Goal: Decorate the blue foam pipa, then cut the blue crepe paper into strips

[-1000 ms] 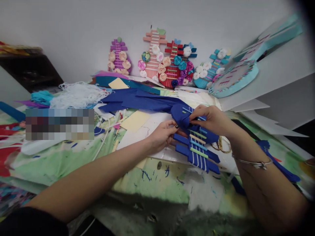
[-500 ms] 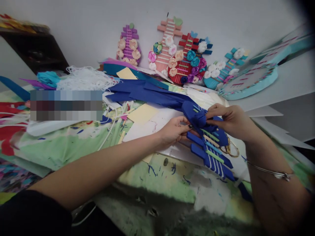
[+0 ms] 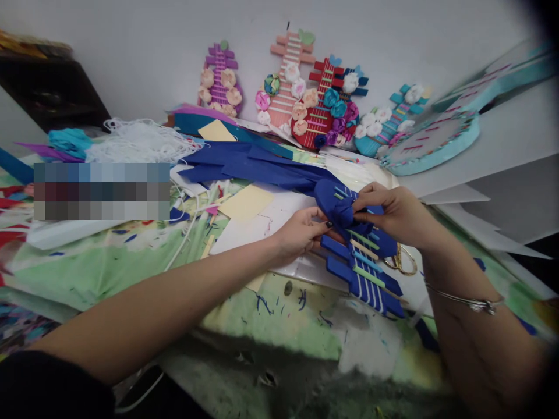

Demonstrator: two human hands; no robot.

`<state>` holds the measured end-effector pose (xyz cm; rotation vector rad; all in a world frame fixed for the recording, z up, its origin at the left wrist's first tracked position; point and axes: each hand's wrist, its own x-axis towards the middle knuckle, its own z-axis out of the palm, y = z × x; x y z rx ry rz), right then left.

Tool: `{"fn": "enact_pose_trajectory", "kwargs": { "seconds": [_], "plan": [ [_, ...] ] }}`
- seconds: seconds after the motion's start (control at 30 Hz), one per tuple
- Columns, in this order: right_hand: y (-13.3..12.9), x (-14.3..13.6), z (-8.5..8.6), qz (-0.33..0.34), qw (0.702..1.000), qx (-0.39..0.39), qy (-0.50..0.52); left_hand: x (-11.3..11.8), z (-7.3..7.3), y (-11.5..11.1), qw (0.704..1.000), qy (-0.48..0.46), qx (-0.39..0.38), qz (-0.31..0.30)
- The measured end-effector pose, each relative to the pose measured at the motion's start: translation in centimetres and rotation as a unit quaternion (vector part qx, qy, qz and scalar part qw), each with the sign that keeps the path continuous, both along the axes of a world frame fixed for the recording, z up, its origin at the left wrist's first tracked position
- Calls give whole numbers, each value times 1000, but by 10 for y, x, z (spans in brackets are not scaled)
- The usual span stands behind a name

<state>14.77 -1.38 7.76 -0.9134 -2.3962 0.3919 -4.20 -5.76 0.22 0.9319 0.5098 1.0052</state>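
A blue model lute [image 3: 358,284] with white strings and pastel sticks across it lies tilted over a white board, its pegged neck toward me. My left hand [image 3: 294,235] is closed at its left edge, thumb and fingers gripping there; a small dark spot by the fingertips is too small to name. Against the lute's body sits a crumpled blue flower [image 3: 343,212], apparently paper or cloth. My right hand [image 3: 391,212] pinches its right side between thumb and fingers. Gold-handled scissors [image 3: 407,263] lie partly under the lute, blades hidden.
Blue sheets [image 3: 257,163] stretch behind the lute. A heap of white cord [image 3: 135,141] is at the left, beside a blurred-out patch. Several decorated model lutes [image 3: 321,119] lean on the wall. Cream paper [image 3: 247,201] and blue scraps lie on the green tablecloth [image 3: 131,256].
The whole view has shifted slightly, so things appear a little further left. Both hands keep their grip on the lute and the flower.
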Motion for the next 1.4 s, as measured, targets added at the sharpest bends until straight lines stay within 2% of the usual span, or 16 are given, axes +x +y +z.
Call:
{"fn": "enact_pose_trajectory", "kwargs": {
  "seconds": [0.43, 0.87, 1.1, 1.2, 1.3, 1.4],
  "plan": [
    [-2, -1, 1, 0, 1000, 2, -2, -1, 5, -3, 1000, 12, -22, 19],
    [6, 8, 2, 40, 999, -27, -18, 0, 7, -2, 998, 33, -39, 42],
    [-1, 3, 5, 22, 999, -23, -30, 0, 10, -5, 997, 43, -58, 30],
    [-6, 4, 10, 15, 1000, -17, -1, 0, 9, -3, 994, 62, -65, 55],
    [-8, 8, 15, -30, 998, 1, 54, 0, 5, 1, 990, 86, -71, 85],
    [-7, 15, 14, -80, 993, 13, 90, 0, 3, 4, 988, 105, -68, 89]
  ]
}}
